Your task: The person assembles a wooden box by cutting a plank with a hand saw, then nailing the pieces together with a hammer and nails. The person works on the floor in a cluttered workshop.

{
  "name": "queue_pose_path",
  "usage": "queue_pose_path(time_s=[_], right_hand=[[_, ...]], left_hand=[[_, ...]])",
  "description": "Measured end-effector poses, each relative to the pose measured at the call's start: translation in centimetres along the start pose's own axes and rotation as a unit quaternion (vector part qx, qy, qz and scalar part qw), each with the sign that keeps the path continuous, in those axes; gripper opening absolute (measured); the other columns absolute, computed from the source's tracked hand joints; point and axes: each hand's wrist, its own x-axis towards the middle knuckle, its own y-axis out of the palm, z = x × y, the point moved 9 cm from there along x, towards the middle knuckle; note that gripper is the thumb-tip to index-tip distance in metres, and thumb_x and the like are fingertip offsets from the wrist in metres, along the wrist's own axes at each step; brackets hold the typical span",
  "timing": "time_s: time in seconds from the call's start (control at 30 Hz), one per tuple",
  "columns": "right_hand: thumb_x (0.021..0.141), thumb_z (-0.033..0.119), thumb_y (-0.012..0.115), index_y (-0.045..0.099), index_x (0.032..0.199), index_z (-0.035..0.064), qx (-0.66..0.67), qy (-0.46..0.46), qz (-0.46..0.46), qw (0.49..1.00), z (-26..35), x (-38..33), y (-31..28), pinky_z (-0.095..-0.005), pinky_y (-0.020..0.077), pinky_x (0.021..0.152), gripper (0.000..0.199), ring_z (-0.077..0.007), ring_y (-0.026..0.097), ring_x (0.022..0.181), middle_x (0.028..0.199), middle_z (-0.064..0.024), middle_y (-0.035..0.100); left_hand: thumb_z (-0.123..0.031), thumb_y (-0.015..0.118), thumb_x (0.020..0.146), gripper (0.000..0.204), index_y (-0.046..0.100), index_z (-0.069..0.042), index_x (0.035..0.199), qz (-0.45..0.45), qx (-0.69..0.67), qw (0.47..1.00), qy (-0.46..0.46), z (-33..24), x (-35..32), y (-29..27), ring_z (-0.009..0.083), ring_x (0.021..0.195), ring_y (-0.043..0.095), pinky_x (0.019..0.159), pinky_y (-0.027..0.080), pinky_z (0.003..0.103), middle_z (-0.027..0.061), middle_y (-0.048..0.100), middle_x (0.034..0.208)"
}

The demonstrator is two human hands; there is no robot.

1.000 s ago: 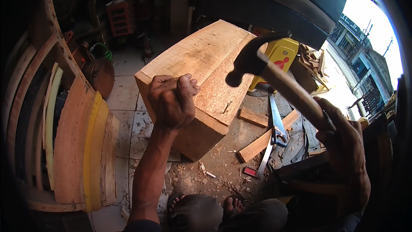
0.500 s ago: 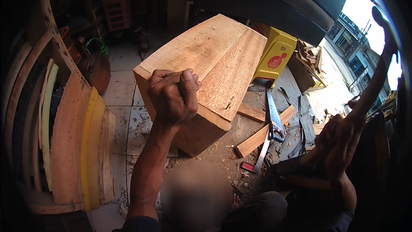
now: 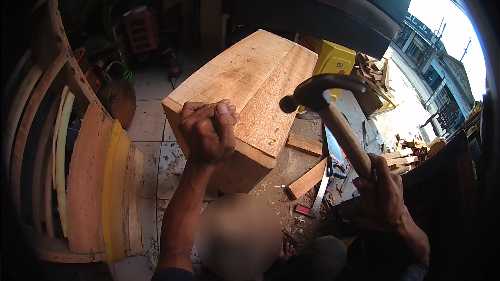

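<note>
A large wooden block (image 3: 229,78), its top made of two boards side by side, stands tilted away in the middle. Against the near left part of its top rests my left hand (image 3: 208,131), fingers curled closed; whatever they may pinch is hidden. My right hand (image 3: 383,192) grips the wooden handle of a claw hammer (image 3: 346,132). The hammer is raised, its dark head hanging over the block's right side, apart from the wood. Small dark marks, perhaps nail heads, show near the top's near right corner.
A blue-handled handsaw (image 3: 337,164), a try square (image 3: 312,205) and wood offcuts (image 3: 307,177) lie among shavings on the right. Behind stands a yellow stool-like object (image 3: 333,60). Curved wooden frame pieces (image 3: 86,177) rise at left. A scrap pile (image 3: 411,156) is at far right.
The hammer has swung down and forward from high at the right to over the block's right side. My left hand stays closed on the block, and the view has shifted slightly.
</note>
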Motion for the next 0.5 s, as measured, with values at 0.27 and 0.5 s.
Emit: queue_pose_path(time_s=[0.27,0.5], right_hand=[[0.096,0.024,0.067,0.05,0.124,0.0048,-0.025,0.109,-0.01,0.994,-9.2,-6.0,4.7,-0.0511,0.0543,0.064,0.038,-0.045,0.07,0.076,0.085,-0.0219,0.068],[0.101,0.045,0.062,0.065,0.113,-0.0007,0.254,0.496,-0.016,0.83,-21.2,-26.7,32.0,-0.0417,0.0509,0.066,0.048,-0.0305,0.069,0.071,0.079,-0.0219,0.067]], left_hand=[[-0.013,0.042,0.106,0.048,0.076,-0.002,0.074,0.0,-0.046,0.999,-0.007,-1.3,0.4,2.2,0.0225,0.091,0.077,0.094,0.046,0.036,0.009,0.077,0.075],[-0.032,0.066,0.101,0.025,0.075,-0.009,0.105,0.086,0.152,0.983,0.051,-10.5,-5.1,5.0,0.0233,0.123,0.062,0.114,0.029,0.048,0.0067,0.074,0.112]])
